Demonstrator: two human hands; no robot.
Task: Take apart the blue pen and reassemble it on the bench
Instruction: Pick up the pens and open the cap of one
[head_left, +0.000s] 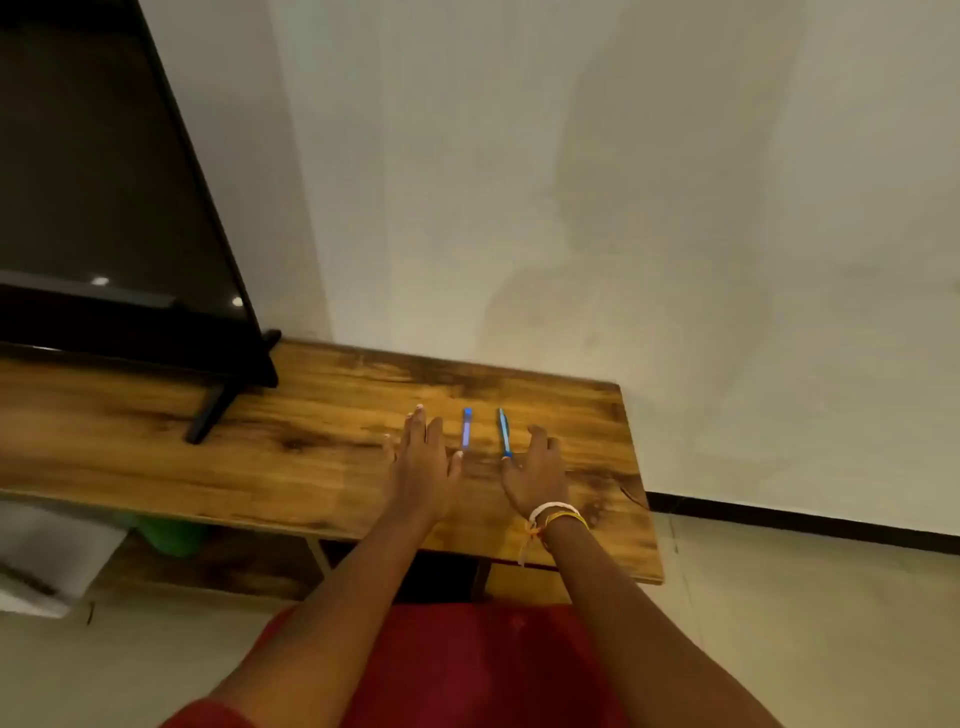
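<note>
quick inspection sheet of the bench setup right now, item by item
surface: wooden bench, grain and dark knots showing.
job's things: two blue pen pieces lie side by side, apart, between the hands: a short blue piece and a longer blue piece. Which part each is, too small to tell.
clutter: a black screen on its stand at the bench's left end.
grips: left hand flat, fingers straight, on the bench left of the pieces; right hand open, fingers relaxed, its thumb near the longer piece's near end; bracelets on that wrist.
cables: nothing seen.
surroundings: pale wall, tiled floor, green object under the bench.
</note>
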